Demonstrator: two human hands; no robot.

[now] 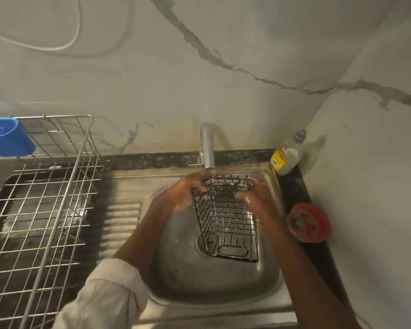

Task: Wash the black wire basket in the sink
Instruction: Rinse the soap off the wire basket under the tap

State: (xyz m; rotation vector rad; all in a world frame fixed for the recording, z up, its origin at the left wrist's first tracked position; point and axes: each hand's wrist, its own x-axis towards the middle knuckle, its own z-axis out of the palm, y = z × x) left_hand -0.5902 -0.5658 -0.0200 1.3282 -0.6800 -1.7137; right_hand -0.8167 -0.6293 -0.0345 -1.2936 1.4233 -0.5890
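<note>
The black wire basket (226, 219) stands tilted in the steel sink (214, 288), its lower end over the drain and its upper end under the tap (207, 148). Flecks of white foam cling to its wires. My left hand (188, 191) grips the upper left edge of the basket. My right hand (254, 195) holds the upper right side, fingers curled onto the wires and soapy. Both hands are slightly blurred.
A metal dish rack (45, 210) fills the counter left of the sink, with a blue plastic holder (7, 136) on its back. A dish soap bottle (287, 155) and a red round container (309, 222) stand on the dark ledge right of the sink.
</note>
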